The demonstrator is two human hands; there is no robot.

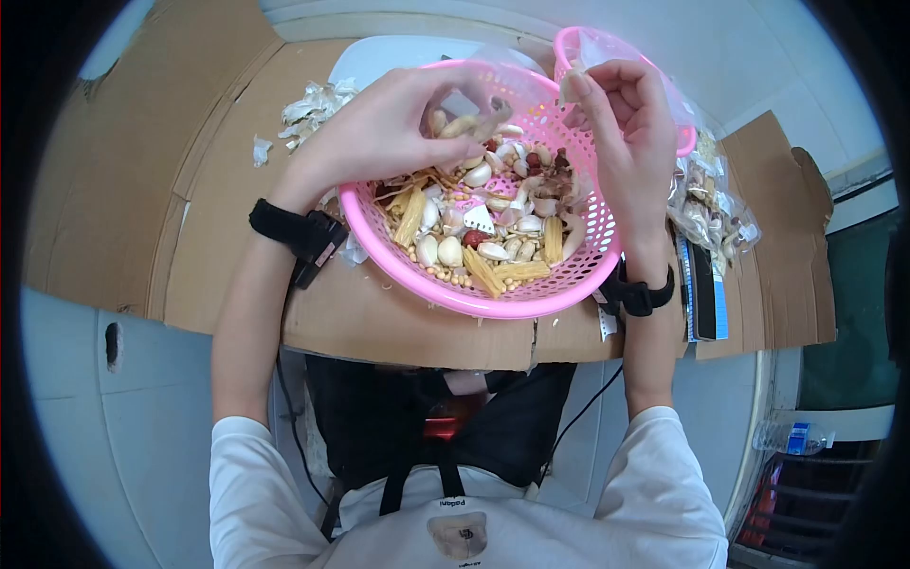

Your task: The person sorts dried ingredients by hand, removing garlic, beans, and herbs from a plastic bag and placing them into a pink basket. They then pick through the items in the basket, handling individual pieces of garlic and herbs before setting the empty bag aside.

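A large pink plastic basket (427, 284) stands in front of me, holding garlic cloves (449, 252), yellow ridged sticks (486, 272), red dates (474, 239), peanuts and small yellow beans. Over its back left part, my left hand (403, 128) curls around several pale brown dried pieces (466, 123), with something translucent beside them. My right hand (630, 133) is raised above the right rim, thumb and forefinger pinching a small pale piece (573, 87). A white scrap with punched holes (479, 219) lies among the food.
Behind on the right is a smaller pink basket (566, 45) with clear plastic in it. Garlic skins (318, 106) lie on the cardboard (408, 327) at left, near a white lid-like surface (379, 55). Filled clear bags (706, 204) sit at right, above a dark flat item (700, 289).
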